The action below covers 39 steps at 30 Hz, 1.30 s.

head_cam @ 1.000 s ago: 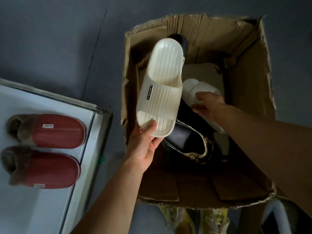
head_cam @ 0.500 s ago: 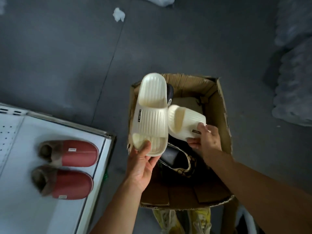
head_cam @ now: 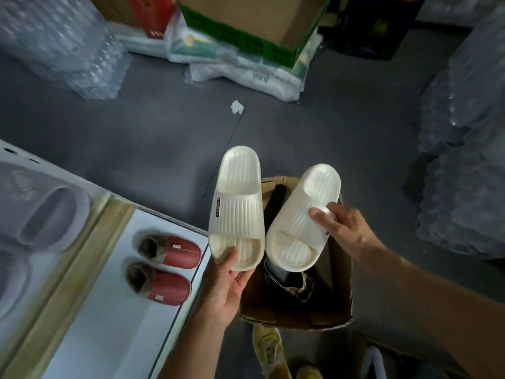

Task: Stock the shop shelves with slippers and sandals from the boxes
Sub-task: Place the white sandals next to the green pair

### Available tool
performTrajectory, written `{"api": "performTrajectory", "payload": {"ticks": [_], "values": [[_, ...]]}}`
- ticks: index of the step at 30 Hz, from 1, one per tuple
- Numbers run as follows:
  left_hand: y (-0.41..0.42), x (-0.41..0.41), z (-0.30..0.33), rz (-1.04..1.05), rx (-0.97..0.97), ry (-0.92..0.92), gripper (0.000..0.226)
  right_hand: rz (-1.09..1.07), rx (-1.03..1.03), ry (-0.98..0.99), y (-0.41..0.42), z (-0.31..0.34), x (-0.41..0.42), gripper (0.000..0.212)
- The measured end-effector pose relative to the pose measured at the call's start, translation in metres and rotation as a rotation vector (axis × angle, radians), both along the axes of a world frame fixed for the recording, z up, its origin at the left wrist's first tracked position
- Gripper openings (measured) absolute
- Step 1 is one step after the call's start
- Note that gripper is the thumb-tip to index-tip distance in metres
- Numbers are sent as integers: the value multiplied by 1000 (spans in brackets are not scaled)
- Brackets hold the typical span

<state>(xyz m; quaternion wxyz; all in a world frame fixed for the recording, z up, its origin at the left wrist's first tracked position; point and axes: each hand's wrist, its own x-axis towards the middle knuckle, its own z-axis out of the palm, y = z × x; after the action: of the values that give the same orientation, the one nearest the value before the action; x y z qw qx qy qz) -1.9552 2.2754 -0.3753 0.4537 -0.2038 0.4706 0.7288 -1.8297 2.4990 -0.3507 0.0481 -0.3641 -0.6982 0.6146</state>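
Note:
My left hand (head_cam: 224, 285) holds a cream ribbed slide slipper (head_cam: 236, 203) by its toe end, thumb on top. My right hand (head_cam: 345, 228) grips the matching cream slipper (head_cam: 297, 228) at its strap. Both slippers are lifted side by side above an open cardboard box (head_cam: 336, 310) on the floor. Inside the box lies a dark patterned shoe (head_cam: 292, 283). To the left, a pair of red fur-lined slippers (head_cam: 166, 266) sits on the white lower shelf (head_cam: 109, 324).
A grey slide (head_cam: 49, 214) sits on the upper shelf at far left. Wrapped bottle packs (head_cam: 464, 173) stand at right and back left. Cartons (head_cam: 254, 26) are stacked at the back. Yellow shoes (head_cam: 269, 348) lie by my feet.
My right hand has pulled the second cream slipper out of the box and raised it beside the first. Both hands have risen, and my view has tilted up to show more floor.

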Motion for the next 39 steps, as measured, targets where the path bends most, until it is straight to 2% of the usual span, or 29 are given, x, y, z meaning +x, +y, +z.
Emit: {"api": "performTrajectory", "payload": {"ticks": [1, 3, 5, 7, 9, 13, 16, 18, 22, 25, 27, 30, 34, 39], "values": [[-5, 6, 13, 1, 12, 14, 49, 35, 3, 12, -1, 18, 3, 36], [-15, 18, 43, 12, 48, 37, 68, 103, 24, 12, -3, 51, 7, 30], [-27, 31, 73, 4, 70, 56, 82, 169, 67, -35, -4, 77, 12, 43], [-42, 44, 99, -5, 77, 97, 61, 206, 56, -74, -8, 103, 14, 64], [-60, 56, 121, -37, 41, 149, 49, 282, 68, -56, -17, 130, 17, 63], [-103, 80, 164, -32, 0, 191, 47, 398, 161, -26, -47, 176, 24, 53], [-135, 93, 192, 25, 2, 208, 49, 460, 154, -2, -76, 206, 23, 41], [-158, 100, 208, 46, -21, 228, 49, 498, 151, 12, -96, 221, 25, 42], [-211, 119, 238, 81, -17, 288, 55, 595, 283, 23, -142, 249, 23, 48], [-265, 138, 262, 153, -13, 303, 55, 675, 304, 70, -195, 276, 24, 46], [-308, 155, 278, 212, -21, 328, 48, 710, 306, 106, -241, 293, 29, 48], [-382, 184, 303, 315, -48, 359, 36, 757, 323, 161, -321, 317, 40, 57], [-484, 230, 335, 432, -89, 382, 33, 811, 341, 241, -429, 343, 64, 68], [-597, 291, 365, 573, -129, 417, 31, 874, 289, 310, -551, 366, 94, 57]]}}
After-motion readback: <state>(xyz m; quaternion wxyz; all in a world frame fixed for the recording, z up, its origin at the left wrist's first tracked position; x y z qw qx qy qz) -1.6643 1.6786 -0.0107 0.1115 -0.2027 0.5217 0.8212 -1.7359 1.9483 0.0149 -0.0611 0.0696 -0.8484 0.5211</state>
